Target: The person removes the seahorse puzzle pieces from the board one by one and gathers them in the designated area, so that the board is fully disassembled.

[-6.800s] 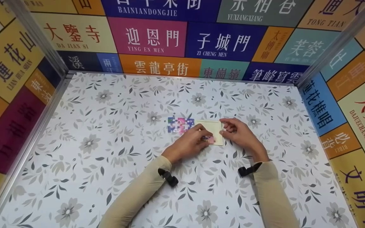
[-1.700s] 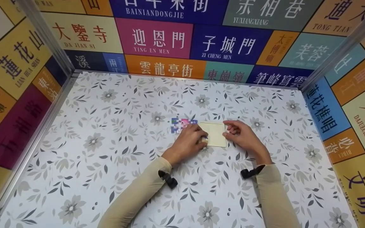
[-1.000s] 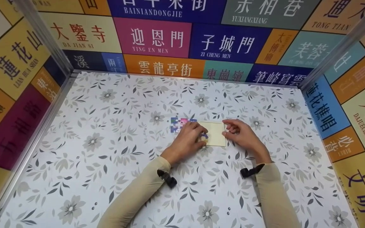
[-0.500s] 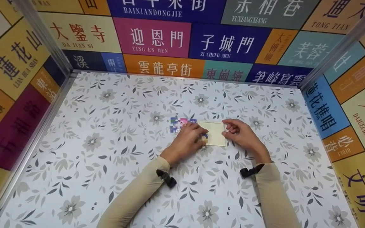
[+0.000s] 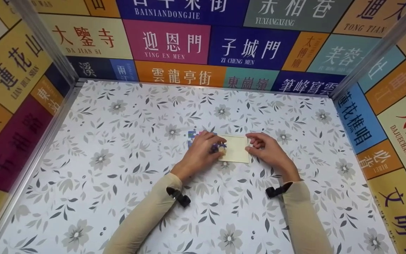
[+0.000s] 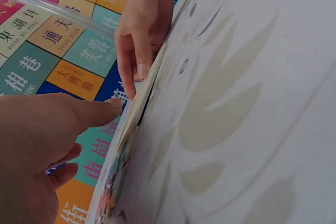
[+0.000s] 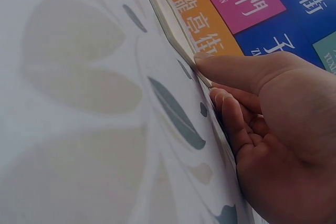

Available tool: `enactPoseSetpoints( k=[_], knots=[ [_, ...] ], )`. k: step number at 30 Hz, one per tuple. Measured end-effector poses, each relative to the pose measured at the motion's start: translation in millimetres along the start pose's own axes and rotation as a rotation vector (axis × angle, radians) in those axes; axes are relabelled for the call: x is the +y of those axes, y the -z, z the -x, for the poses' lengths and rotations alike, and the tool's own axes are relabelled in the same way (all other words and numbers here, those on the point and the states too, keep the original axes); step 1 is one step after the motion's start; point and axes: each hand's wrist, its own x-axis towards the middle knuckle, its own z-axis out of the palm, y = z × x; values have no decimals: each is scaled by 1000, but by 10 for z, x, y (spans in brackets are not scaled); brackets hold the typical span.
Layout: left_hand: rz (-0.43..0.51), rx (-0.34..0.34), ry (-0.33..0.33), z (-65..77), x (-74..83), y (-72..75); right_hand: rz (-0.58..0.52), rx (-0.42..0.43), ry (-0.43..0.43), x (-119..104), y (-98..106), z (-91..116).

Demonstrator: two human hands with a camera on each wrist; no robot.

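Observation:
A pale yellow, shallow puzzle tray (image 5: pixel 236 150) lies on the table with its bare face up. At its left edge is a colourful jigsaw puzzle (image 5: pixel 191 135), largely hidden by my left hand (image 5: pixel 199 150). Blue and yellow pieces show between that hand's thumb and index finger in the head view. From the left wrist view, its thumb and fingertips are spread apart above the puzzle. My right hand (image 5: pixel 268 150) holds the tray's right edge, its index finger at the far corner and its thumb lower down. In the right wrist view, the thumb (image 7: pixel 226 69) presses the tray's edge.
A white tabletop (image 5: pixel 146 197) with a grey leaf and flower print surrounds the tray. Patterned wall panels (image 5: pixel 169 40) with large characters stand behind and at both sides. A metal rail (image 5: pixel 41 134) borders the table on the left.
My left hand has slid left over the jigsaw puzzle, and the pieces beneath it have shifted left off the tray's face, baring more of it. The right hand keeps its hold.

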Motion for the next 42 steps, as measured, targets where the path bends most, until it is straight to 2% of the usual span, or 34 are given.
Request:
enactPoseSetpoints(
  k=[8,16,20,25,31,37,42],
  knots=[
    [26,105,-56,47,-122,183,10,13,11,-18,-25,1],
    [31,96,3,151,-243,356,-6,-5,41,-332,6,134],
    [12,107,15,206,-317,412,-7,6,49,-319,0,135],
    [19,82,51,269,-396,469,-1,19,28,-200,-19,81],
    [43,15,71,341,-475,528,-7,15,19,-4,-14,7],
    [77,-38,121,443,-541,580,-35,-5,13,26,-2,6],
    [75,-64,121,482,-582,611,-32,-4,18,20,5,21]
  ],
)
